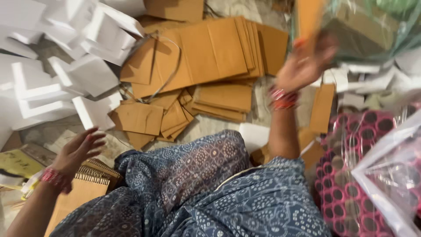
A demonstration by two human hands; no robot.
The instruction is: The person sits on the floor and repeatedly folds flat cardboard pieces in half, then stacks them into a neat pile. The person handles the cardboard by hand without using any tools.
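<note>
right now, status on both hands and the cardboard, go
Left hand open, empty, above a brown comb-edged board. Right hand raised, blurred, at a flat cardboard piece; grip unclear. Cardboard stacks and white foam blocks ahead on the floor.

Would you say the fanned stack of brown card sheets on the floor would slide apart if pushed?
Probably. The brown card sheets already lie fanned and overlapping, so they would likely slip over one another. They look flat and thin, so probably light and fairly stiff. The strap looped across them seems slack, so it offers little hold.
</note>
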